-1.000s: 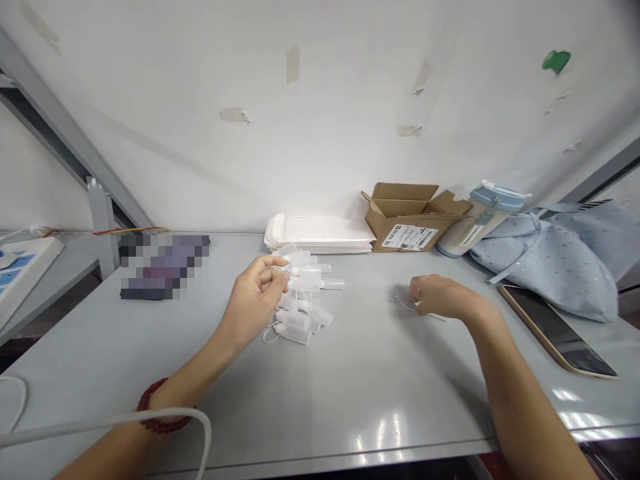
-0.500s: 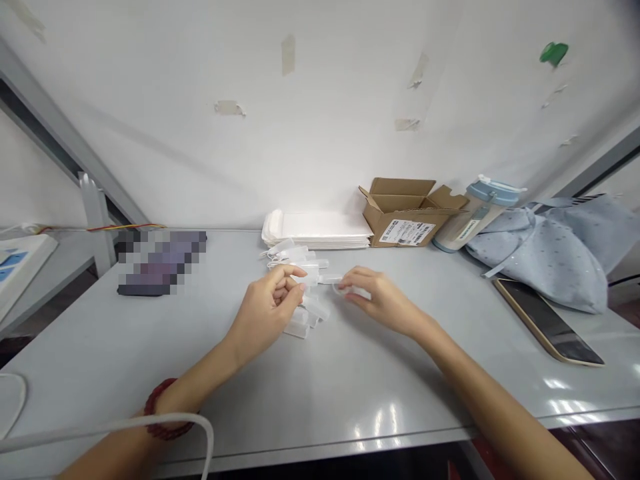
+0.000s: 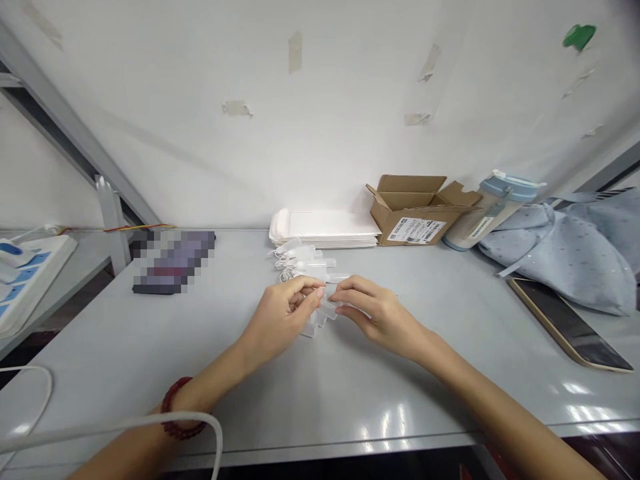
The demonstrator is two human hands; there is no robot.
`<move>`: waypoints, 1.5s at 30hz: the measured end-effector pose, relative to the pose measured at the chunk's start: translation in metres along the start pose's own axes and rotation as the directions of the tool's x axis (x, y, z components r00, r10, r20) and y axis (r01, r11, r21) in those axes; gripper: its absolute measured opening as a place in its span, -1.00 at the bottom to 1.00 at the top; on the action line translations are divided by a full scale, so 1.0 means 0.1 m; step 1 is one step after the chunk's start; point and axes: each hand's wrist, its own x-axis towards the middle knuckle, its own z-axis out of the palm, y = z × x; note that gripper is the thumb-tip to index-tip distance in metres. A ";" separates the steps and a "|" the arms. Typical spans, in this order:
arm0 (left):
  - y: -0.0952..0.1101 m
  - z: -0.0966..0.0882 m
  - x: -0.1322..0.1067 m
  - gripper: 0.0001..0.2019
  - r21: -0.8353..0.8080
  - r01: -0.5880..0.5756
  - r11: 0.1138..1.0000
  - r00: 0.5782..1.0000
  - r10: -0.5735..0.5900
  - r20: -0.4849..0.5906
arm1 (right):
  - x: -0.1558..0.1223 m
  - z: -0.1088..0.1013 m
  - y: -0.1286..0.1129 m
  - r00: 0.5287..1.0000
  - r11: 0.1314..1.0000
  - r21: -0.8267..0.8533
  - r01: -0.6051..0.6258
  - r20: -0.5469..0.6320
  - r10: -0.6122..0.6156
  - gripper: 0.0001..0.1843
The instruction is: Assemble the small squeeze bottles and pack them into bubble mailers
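Several small translucent plastic tubes point(image 3: 320, 263), some with white cord loops, lie in a loose pile on the grey table point(image 3: 320, 393). My left hand point(image 3: 287, 310) is closed at the left of the pile, thumb and forefinger pinched together; what sits between them is too small to make out. Facing it, my right hand point(image 3: 377, 310) has its fingers and thumb closed round the end of a translucent plastic tube point(image 3: 330, 307). The fingertips of both hands are close together over the pile and hide part of it.
Behind the pile lies a stack of white padded envelopes point(image 3: 325, 230). Beside it are an open cardboard box point(image 3: 417, 217), a tumbler point(image 3: 487, 217), a pale blue cloth bag point(image 3: 565, 253) and a phone point(image 3: 570, 327). A white power strip point(image 3: 40, 273) lies far left; a white cable point(image 3: 125, 421) crosses the front left.
My right hand has moved in toward my left hand, so the fingertips nearly meet. The whole view has shifted slightly, with things appearing further right.
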 end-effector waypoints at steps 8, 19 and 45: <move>0.02 -0.02 0.00 -0.80 -0.026 0.007 1.000 1.000 -0.007 0.022 | -0.01 0.00 -0.03 1.000 0.999 -0.039 0.013 -0.017 -0.013 -0.80; 0.05 -0.03 0.02 -0.80 -0.126 0.072 0.989 0.989 -0.054 0.138 | -0.01 0.03 -0.06 0.995 0.998 0.068 0.018 -0.098 -0.011 -0.81; 0.07 -0.01 0.01 -0.79 -0.073 0.047 0.996 0.991 -0.037 0.127 | -0.01 0.02 -0.09 0.998 0.998 0.056 -0.012 -0.069 0.016 -0.84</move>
